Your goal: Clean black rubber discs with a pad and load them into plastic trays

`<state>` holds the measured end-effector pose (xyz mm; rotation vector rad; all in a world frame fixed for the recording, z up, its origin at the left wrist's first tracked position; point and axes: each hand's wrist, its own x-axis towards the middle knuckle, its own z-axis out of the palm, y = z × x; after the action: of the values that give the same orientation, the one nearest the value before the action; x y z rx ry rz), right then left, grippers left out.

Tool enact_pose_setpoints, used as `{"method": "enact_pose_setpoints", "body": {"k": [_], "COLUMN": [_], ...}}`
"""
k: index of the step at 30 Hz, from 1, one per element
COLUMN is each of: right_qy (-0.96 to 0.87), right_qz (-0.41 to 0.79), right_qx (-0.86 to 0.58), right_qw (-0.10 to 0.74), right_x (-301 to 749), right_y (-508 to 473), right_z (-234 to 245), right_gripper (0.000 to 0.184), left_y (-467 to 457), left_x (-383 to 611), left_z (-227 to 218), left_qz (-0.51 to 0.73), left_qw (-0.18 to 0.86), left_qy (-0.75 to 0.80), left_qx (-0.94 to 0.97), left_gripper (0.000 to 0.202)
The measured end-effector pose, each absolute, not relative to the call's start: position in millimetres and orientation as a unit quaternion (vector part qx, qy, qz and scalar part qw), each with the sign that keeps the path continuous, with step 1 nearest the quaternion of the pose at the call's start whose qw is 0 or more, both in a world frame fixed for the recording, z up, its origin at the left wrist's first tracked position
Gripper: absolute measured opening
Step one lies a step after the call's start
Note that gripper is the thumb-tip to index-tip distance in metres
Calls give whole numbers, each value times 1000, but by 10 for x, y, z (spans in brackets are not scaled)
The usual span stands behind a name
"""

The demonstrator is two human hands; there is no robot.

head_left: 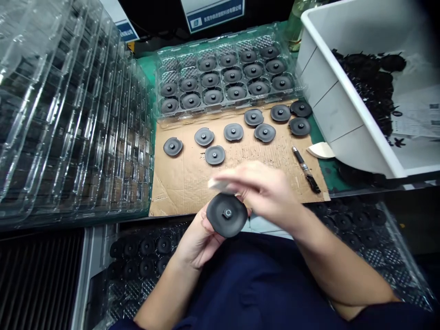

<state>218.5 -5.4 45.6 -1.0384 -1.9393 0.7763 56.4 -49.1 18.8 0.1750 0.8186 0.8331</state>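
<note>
My left hand (202, 243) grips a round black plastic part (227, 214) from below, its face with the small central post turned up. Over the part's far edge, my right hand (261, 188) pinches a small white pad (218, 184), blurred by motion. Whether the pad touches the part I cannot tell. Beyond my hands, several like black parts (215, 156) lie loose on a cardboard sheet (182, 183). Behind them a clear tray (227, 103) holds more in its pockets, with some pockets at the back left bare.
Tall stacked clear trays (75, 114) stand at the left. A white bin (350, 105) with black pieces and paper is at the right. Beside it lie a craft knife (305, 169) and a white wedge-shaped piece (321, 150). More filled trays (144, 256) sit below the table edge.
</note>
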Motion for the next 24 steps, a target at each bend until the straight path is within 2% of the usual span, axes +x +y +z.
{"method": "enact_pose_setpoints", "body": {"k": [3, 6, 9, 11, 14, 17, 19, 22, 24], "right_qy": [-681, -690, -694, -679, -649, -699, -743, -765, -767], "right_qz": [320, 326, 331, 322, 287, 238, 261, 353, 338], "right_qx": [-551, -566, -567, -586, -595, -503, -438, -404, -422], "right_qw": [362, 311, 295, 303, 378, 449, 434, 356, 346], "right_x": [2329, 2360, 2320, 2280, 2166, 2003, 1939, 1926, 1907], "right_y": [-12, -152, -275, -269, -216, -245, -288, -278, -220], "right_z": [72, -329, -471, -327, 127, 510, 617, 640, 635], "right_gripper": [24, 23, 21, 22, 23, 24, 23, 20, 21], "left_y": [-444, -410, -384, -370, -358, -355, -351, -334, -317], "left_x": [540, 515, 509, 522, 557, 568, 551, 535, 552], "left_z": [229, 224, 186, 169, 166, 158, 141, 127, 151], "left_qz": [392, 396, 397, 395, 402, 420, 422, 422, 427], "left_qw": [851, 851, 847, 849, 843, 823, 818, 815, 815], "left_qy": [339, 339, 350, 345, 351, 374, 383, 388, 382], "left_qx": [83, 67, 52, 55, 69, 79, 83, 89, 91], "left_gripper": [62, 64, 68, 67, 60, 52, 52, 57, 51]}}
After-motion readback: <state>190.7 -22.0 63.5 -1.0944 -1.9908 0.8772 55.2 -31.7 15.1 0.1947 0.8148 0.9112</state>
